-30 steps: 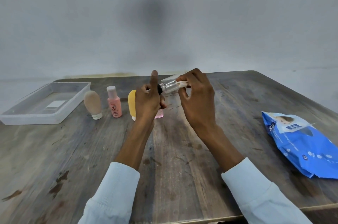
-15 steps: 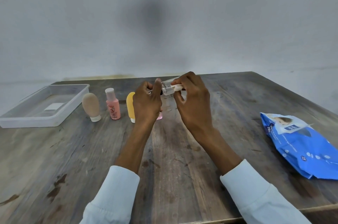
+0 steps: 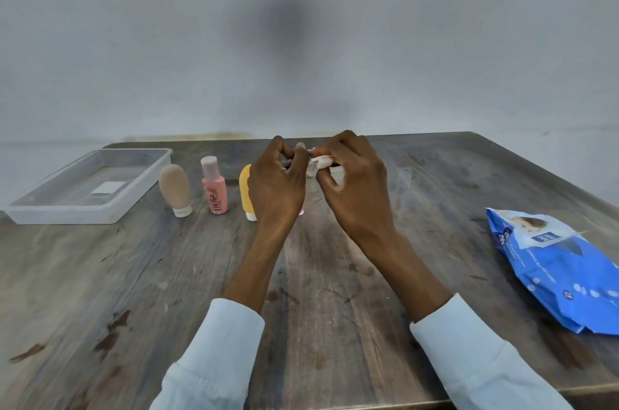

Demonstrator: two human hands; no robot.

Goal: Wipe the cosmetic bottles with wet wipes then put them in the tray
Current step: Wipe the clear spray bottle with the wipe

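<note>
Head view: right hand fingers pinch one white wipe around one small clear bottle, left hand curled on its other end, both raised above the table; three bottles stand beside one empty tray; one blue wipes pack right

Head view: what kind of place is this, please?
Probably a plain indoor room set up for a tabletop task, not a bathroom or shop. A worn wooden table stands against a bare grey wall, and on it are only a clear tray, some bottles and a wipes pack.
</note>
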